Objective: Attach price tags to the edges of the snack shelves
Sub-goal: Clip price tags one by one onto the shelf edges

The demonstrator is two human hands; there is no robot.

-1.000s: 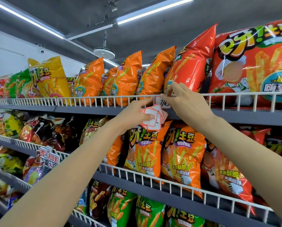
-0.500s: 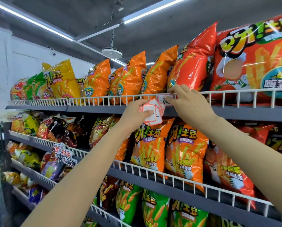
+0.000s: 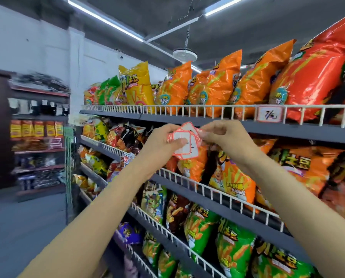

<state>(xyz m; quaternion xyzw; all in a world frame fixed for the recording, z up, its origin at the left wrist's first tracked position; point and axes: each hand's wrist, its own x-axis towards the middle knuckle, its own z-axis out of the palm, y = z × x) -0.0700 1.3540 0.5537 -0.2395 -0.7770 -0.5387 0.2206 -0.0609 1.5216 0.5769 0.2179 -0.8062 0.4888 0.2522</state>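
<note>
My left hand [image 3: 159, 145] holds a fanned stack of white price tags with red borders [image 3: 184, 144] in front of the second shelf. My right hand [image 3: 223, 137] pinches the stack's upper right edge with thumb and fingertips. One price tag with handwriting [image 3: 270, 115] hangs on the white wire rail of the top shelf [image 3: 187, 109], up and to the right of both hands. Orange and red snack bags [image 3: 213, 87] stand behind that rail.
Grey shelves with white wire rails [image 3: 217, 193] run below, packed with orange, green and dark snack bags. Red-and-white tags [image 3: 127, 157] hang on the second shelf's rail to the left. An aisle floor [image 3: 27, 217] and another shelving unit [image 3: 39, 133] lie on the left.
My right hand has left the tag on the top rail and come down to the stack in my left hand. The view has swung left, so the hung tag now sits to the right.
</note>
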